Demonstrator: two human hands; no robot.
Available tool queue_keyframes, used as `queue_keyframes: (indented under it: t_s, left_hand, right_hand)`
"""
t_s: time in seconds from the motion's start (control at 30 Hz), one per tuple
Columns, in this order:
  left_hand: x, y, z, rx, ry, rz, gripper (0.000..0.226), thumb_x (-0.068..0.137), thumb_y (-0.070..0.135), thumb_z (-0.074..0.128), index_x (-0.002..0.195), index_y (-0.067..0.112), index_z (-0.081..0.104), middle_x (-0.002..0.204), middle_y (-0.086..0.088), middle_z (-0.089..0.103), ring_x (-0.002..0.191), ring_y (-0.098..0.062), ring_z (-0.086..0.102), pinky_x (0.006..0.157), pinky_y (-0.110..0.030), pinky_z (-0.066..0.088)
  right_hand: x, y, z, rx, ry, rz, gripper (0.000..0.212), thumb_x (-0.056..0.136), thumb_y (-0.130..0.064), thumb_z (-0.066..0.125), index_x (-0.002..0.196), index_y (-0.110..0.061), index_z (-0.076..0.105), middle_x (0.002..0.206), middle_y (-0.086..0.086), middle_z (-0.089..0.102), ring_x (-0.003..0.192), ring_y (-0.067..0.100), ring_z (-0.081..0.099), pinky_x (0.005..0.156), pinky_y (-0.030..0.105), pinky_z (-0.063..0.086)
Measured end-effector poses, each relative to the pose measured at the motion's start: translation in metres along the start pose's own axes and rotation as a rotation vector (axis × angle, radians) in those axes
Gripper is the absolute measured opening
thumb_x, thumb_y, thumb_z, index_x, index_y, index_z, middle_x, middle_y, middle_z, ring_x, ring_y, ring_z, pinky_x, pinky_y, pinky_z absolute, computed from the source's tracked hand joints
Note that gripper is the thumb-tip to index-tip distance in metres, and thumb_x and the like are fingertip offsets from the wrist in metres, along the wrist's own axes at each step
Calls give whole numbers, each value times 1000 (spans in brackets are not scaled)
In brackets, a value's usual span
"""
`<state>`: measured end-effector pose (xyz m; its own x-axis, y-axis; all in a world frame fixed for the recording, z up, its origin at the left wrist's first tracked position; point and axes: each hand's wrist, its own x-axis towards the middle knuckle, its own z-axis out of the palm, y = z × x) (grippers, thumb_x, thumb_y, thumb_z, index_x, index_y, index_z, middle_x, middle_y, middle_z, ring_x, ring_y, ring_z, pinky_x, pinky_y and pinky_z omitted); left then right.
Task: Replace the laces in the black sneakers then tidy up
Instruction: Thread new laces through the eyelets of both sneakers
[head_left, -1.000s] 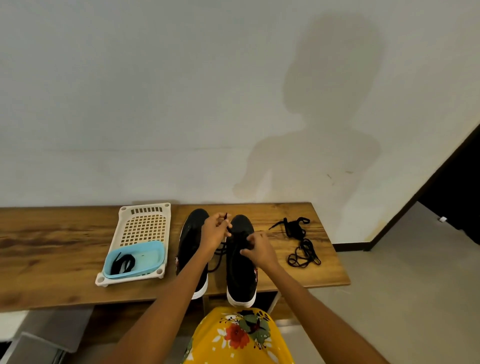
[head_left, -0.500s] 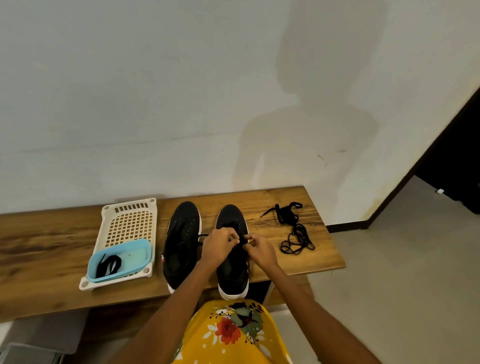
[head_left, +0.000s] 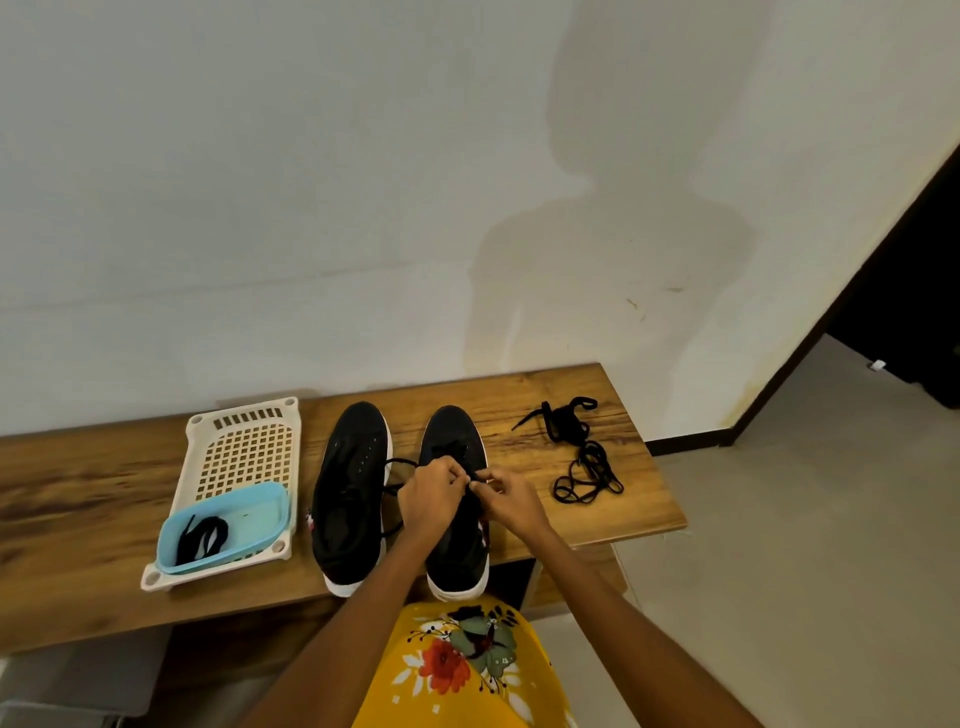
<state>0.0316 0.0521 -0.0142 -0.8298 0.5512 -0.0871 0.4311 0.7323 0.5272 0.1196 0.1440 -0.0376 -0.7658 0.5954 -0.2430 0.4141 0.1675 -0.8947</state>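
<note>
Sneakers sit side by side on the wooden bench (head_left: 78, 499), toes toward the wall; taking the right sneaker (head_left: 457, 551) as landmark, left to right: far left of it, a white basket (head_left: 244, 447) w/ a blue tub (head_left: 260, 514) at its near end, a black lace (head_left: 200, 535) coiled inside the tub. Just left of it, the left sneaker (head_left: 348, 499), eyelets bare. Over its lacing area both hands meet: left hand (head_left: 428, 499) w/ fingers curled, pinching a black lace (head_left: 397, 462) that loops off toward the left sneaker; right hand (head_left: 511, 501) fingers also curled, pinching at the same spot, though exactly what it holds is too small to tell. Right of it, loose black laces (head_left: 584, 452) lie tangled on the bench.
</note>
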Motion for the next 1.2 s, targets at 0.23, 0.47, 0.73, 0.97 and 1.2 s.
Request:
queue_keyframes:
  t_s: [0.23, 0.47, 0.73, 0.97, 1.2]
  left_hand:
    - [3, -1, -1, 35, 11, 83, 11, 91, 27, 56, 97, 21, 50, 82, 4, 67, 77, -16, 63, 67, -35, 52]
    - [15, 3, -13, 116, -106, 212, 32, 91, 23, 56, 123, 27, 53, 95, 5, 70, 90, -15, 64, 73, -33, 52]
    - [24, 10, -31, -2, -349, 184, 38, 88, 12, 45, 121, 22, 62, 95, -7, 64, 72, -20, 57, 63, -28, 41]
    - [19, 37, -50, -273, -111, 109, 27, 91, 32, 59, 87, 7, 69, 62, 0, 55, 70, -29, 59, 58, -28, 34]
    - [19, 90, -103, -404, -9, 264, 17, 87, 23, 65, 97, 13, 74, 97, 0, 72, 92, -11, 62, 77, -21, 44]
  right_hand:
    - [9, -12, -10, 158, -48, 116, 19, 95, -21, 56, 84, -15, 69, 84, 8, 68, 78, 20, 64, 69, 36, 53]
    - [19, -36, -13, -218, -198, 77, 26, 99, -11, 37, 75, -16, 45, 69, 4, 49, 70, 24, 51, 60, 34, 38]
    - [18, -90, -41, 493, 46, 84, 21, 105, -15, 24, 93, -7, 40, 81, 7, 62, 56, 14, 59, 55, 24, 53]
    - [4, -128, -87, 418, 57, -180, 20, 104, -16, 29, 88, -14, 41, 76, 4, 56, 58, 14, 54, 61, 27, 51]
    - [-16, -99, -71, -342, -28, -283, 21, 98, -21, 49, 117, -12, 53, 83, 1, 57, 72, 19, 57, 62, 32, 44]
